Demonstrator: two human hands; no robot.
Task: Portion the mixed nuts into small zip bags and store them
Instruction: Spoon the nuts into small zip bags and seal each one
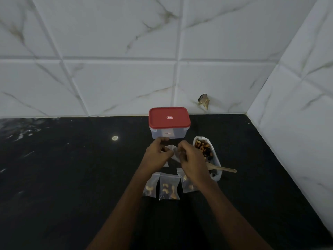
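Observation:
My left hand (158, 156) and my right hand (191, 159) both pinch the top of a small clear zip bag (174, 152), held just above the black counter. Three filled zip bags lie in a row nearer to me: the left one (150, 188), the middle one (168, 189) and the right one (187, 185), partly under my right wrist. A white tray of mixed nuts (215, 159) sits to the right of my hands, with a wooden spoon (222, 169) resting in it, handle pointing right.
A clear plastic box with a shut red lid (169, 121) stands behind my hands against the tiled wall. The black counter (72, 177) meets tiled walls at the back and on the right. A chipped hole (203, 101) marks the back wall.

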